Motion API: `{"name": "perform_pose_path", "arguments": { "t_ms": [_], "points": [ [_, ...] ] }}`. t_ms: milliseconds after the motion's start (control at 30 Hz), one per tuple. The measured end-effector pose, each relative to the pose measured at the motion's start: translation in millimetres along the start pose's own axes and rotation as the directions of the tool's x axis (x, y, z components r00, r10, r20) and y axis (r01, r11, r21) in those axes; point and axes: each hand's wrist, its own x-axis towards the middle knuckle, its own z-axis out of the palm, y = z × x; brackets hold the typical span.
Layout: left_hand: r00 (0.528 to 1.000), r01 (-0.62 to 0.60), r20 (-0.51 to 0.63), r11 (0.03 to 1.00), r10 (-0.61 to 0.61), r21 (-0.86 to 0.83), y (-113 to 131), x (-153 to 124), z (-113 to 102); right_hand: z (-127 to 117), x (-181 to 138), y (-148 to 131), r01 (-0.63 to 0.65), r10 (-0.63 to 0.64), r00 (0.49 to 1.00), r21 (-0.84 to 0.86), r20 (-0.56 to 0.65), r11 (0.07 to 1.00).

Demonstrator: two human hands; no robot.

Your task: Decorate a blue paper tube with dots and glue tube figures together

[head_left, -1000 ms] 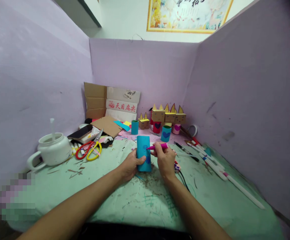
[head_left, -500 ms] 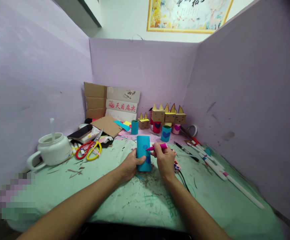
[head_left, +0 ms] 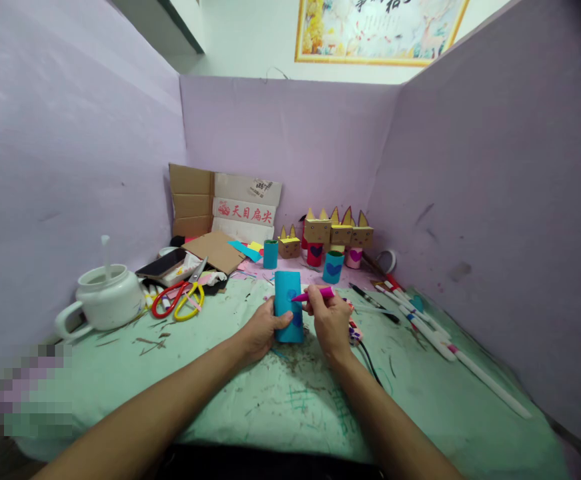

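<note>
Over green cloth point(head_left: 260, 413), the hands point(head_left: 260, 330) point(head_left: 331, 320) flank a blue tube point(head_left: 283, 300) — upright.

The blue tube point(head_left: 284, 291) looks like matt paper, the magenta marker point(head_left: 327, 292) smooth plastic, the green tablecloth point(head_left: 230, 410) creased matt cloth, the white handled pot point(head_left: 113, 303) glossy ceramic, the scissors point(head_left: 199, 270) bare metal with plastic-looking handles, and the brown cardboard sheet point(head_left: 213, 251) dull and smooth.
</note>
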Motion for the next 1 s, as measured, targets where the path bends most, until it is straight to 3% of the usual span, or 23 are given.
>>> {"name": "perform_pose_path", "arguments": {
  "t_ms": [133, 400, 633, 1000],
  "points": [
    [1.0, 0.003, 0.006, 1.0, -0.003, 0.001, 0.6, 0.2, 0.6, -0.5, -0.3, -0.6, 0.027, -0.027, 1.0, -0.032, 0.011, 0.999],
    [1.0, 0.008, -0.001, 1.0, -0.008, 0.002, 1.2, -1.4, 1.4, 0.7, 2.2, 4.6, -0.027, 0.029, 0.999, 0.069, -0.027, 0.997],
    [1.0, 0.006, -0.002, 1.0, -0.006, -0.001, -0.9, 0.9, -0.8, -1.2, -0.9, -1.5, 0.019, -0.019, 0.999, -0.018, 0.028, 1.0],
    [1.0, 0.005, -0.005, 1.0, -0.005, 0.0, -2.4, 1.7, -2.7, -0.3, 0.9, 2.5, 0.026, -0.026, 0.999, 0.001, 0.018, 1.0]
  ]
}}
